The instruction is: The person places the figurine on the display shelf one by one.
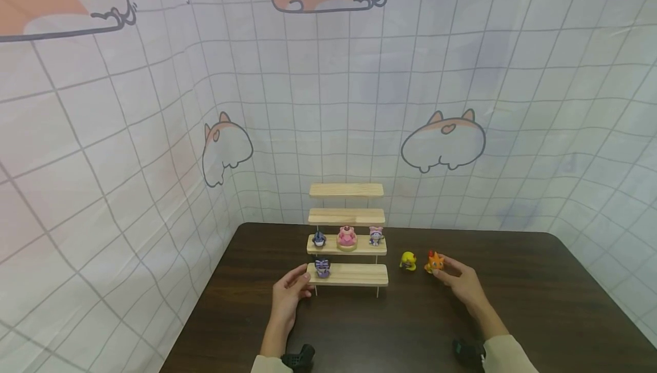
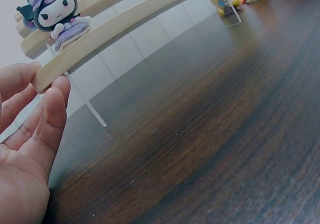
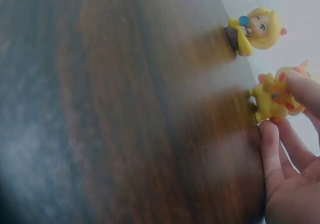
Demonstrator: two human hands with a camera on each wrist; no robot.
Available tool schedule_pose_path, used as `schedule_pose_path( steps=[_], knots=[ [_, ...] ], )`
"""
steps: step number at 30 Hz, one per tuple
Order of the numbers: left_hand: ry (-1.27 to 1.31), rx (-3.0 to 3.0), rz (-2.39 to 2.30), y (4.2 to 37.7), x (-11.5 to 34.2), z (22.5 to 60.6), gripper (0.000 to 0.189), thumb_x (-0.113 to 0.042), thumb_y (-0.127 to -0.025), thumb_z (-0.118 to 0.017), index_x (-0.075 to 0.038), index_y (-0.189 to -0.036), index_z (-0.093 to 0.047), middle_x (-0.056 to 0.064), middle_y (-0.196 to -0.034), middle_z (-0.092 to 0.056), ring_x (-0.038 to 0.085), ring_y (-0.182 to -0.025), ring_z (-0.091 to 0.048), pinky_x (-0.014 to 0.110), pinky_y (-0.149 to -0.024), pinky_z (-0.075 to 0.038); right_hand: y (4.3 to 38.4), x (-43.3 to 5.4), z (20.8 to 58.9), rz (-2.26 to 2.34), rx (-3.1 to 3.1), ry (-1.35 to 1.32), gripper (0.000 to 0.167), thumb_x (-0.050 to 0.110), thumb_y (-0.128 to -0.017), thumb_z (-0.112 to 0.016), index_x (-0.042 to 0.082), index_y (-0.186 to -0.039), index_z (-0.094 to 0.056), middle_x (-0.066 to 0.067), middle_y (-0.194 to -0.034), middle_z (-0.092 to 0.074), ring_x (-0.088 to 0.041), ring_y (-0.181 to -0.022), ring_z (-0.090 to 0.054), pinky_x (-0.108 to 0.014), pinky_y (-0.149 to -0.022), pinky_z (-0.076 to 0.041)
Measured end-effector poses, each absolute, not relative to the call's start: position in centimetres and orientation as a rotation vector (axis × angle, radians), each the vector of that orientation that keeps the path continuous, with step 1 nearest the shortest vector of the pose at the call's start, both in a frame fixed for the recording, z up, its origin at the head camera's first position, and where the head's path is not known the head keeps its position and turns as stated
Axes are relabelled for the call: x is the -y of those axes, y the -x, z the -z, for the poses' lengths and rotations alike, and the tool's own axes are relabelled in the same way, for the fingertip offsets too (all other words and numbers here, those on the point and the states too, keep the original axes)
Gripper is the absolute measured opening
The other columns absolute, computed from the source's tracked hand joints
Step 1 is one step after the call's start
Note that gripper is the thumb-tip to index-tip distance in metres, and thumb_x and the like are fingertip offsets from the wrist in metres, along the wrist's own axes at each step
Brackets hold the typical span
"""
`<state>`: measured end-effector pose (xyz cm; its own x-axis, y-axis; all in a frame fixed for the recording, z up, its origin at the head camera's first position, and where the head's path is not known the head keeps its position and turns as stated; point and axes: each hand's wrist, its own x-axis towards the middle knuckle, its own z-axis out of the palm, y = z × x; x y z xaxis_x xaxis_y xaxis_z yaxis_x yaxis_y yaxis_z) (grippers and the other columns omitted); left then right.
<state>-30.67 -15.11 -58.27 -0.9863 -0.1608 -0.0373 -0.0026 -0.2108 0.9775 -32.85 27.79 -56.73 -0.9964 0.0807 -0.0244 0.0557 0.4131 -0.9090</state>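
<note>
My left hand (image 1: pixel 285 300) pinches the left end of the lowest board of a tiered wooden display stand (image 1: pixel 356 275). On that board, close to my fingers, sits a figurine in purple with a black hood and white face (image 2: pixel 59 14). At the right, my right hand (image 1: pixel 466 288) grips an orange-and-yellow figurine (image 1: pixel 434 263) by its upper part, thumb on one side and fingers on the other. Its small feet are right at the tabletop in the right wrist view. Beside it stands a yellow-haired figurine (image 3: pixel 260 29), apart from my fingers.
The stand's second tier holds a dark blue figurine (image 1: pixel 319 239), a pink one on a round base (image 1: pixel 347 238) and a pink-and-white one (image 1: pixel 376 236). Thin metal legs (image 2: pixel 92 106) support the boards. A dark wooden table (image 1: pixel 380 333) meets a grid-patterned curtain (image 1: pixel 354 88) behind.
</note>
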Motion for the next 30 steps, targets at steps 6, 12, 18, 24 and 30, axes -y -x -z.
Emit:
schedule_pose_path(
  steps=[6,12,18,24,30],
  knots=[
    [-0.196,1.912,2.355,30.61,15.19,58.31,0.045,-0.019,-0.097,-0.072,0.002,-0.135,-0.063,0.000,-0.096,-0.075,0.012,-0.079,-0.071,0.024,-0.068,-0.059,32.84,-27.70,56.69,-1.673,2.630,0.120,0.064,0.030,-0.098,-0.071,0.002,-0.151,-0.047,-0.029,-0.152,-0.048,-0.034,-0.124,-0.061,-0.033,-0.089,-0.060],
    [-0.197,1.918,2.351,30.66,15.19,58.32,0.046,-0.020,-0.096,-0.073,0.002,-0.135,-0.063,0.001,-0.097,-0.075,0.012,-0.080,-0.072,0.025,-0.068,-0.059,32.91,-27.68,56.78,-1.657,2.630,0.111,0.063,0.030,-0.099,-0.070,0.002,-0.151,-0.047,-0.029,-0.150,-0.050,-0.032,-0.121,-0.062,-0.027,-0.084,-0.059],
    [-0.192,1.913,2.359,30.71,15.18,58.38,0.046,-0.019,-0.096,-0.073,0.002,-0.135,-0.063,0.001,-0.097,-0.075,0.012,-0.080,-0.072,0.025,-0.068,-0.059,32.93,-27.79,56.89,-1.646,2.628,0.100,0.064,0.031,-0.100,-0.069,0.001,-0.152,-0.045,-0.029,-0.150,-0.050,-0.023,-0.110,-0.065,-0.022,-0.080,-0.056],
    [-0.188,1.911,2.364,30.68,15.19,58.38,0.046,-0.019,-0.096,-0.073,0.002,-0.135,-0.063,0.000,-0.096,-0.075,0.012,-0.079,-0.072,0.024,-0.068,-0.059,32.86,-27.88,57.02,-1.641,2.612,0.092,0.066,0.033,-0.099,-0.070,0.001,-0.151,-0.047,-0.028,-0.152,-0.049,-0.018,-0.106,-0.066,-0.022,-0.080,-0.057],
    [-0.191,1.908,2.367,30.63,15.18,58.24,0.046,-0.019,-0.097,-0.073,0.002,-0.136,-0.062,0.000,-0.094,-0.075,0.012,-0.079,-0.072,0.024,-0.067,-0.059,32.69,-27.82,57.03,-1.639,2.596,0.122,0.069,0.036,-0.098,-0.070,0.000,-0.151,-0.046,-0.029,-0.154,-0.046,-0.021,-0.106,-0.069,-0.021,-0.080,-0.058]
  ],
)
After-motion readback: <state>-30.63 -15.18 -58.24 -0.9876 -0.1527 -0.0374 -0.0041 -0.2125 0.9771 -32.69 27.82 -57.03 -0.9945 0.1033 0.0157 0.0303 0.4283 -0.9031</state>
